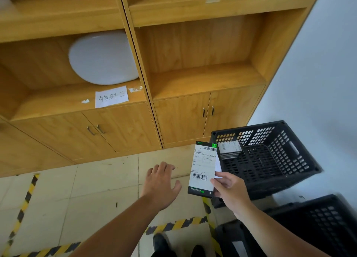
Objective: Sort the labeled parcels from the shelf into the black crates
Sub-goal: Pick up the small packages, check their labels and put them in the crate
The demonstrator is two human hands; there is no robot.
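Note:
My right hand [230,193] pinches a flat black parcel [203,166] with a white barcode label, held upright just left of the upper black crate [286,160]. A stack of flat labelled parcels [229,149] lies inside that crate at its back left corner. My left hand [161,183] hovers over the floor with fingers spread and relaxed, holding nothing. A second black crate [318,224] stands lower right, partly cut off. The wooden shelf [204,77] in front shows no parcels in its open bay.
A white rounded lid-like object [102,58] leans in the left shelf bay, above a handwritten paper sign [111,96]. Cabinet doors run below the shelves. Yellow-black tape [173,224] marks the tiled floor. A white wall [318,73] is on the right. My shoes [164,245] show at the bottom.

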